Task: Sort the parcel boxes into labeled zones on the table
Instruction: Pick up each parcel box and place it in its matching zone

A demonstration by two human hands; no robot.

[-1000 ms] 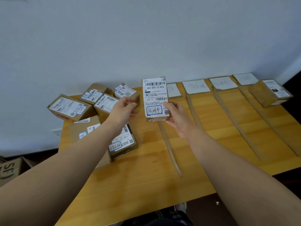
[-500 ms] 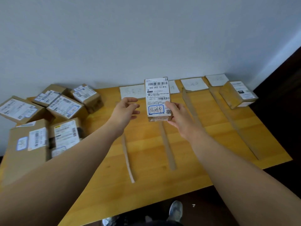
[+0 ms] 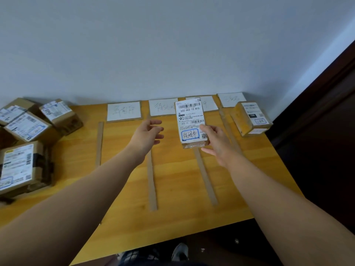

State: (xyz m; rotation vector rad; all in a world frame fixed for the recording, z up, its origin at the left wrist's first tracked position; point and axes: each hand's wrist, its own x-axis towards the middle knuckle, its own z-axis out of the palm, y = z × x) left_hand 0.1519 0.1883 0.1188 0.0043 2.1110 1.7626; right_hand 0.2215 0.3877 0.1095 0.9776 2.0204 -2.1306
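The right hand (image 3: 217,143) gripped a small parcel box (image 3: 192,121) by its lower right corner, holding it upright above the surface (image 3: 178,189) with its shipping label facing the camera. A blue-outlined handwritten mark sat at the bottom of that label. The left hand (image 3: 147,136) hung released and empty just beside the box, fingers loosely spread, touching nothing.

4 white zone cards (image 3: 124,111) lay along the far edge by the wall, and cardboard strips (image 3: 152,181) divided the surface into lanes. 1 sorted box (image 3: 250,118) already lay in the rightmost lane, while the unsorted pile (image 3: 26,131) waited at the far left.

To do this step well, the handwritten mark should probably be matched against the card writing before the box goes down; the box partly hid 2 of the cards, so lowering or shifting it would help. Setting it flat, wholly inside 1 lane and clear of the strips, would keep the zones unambiguous.
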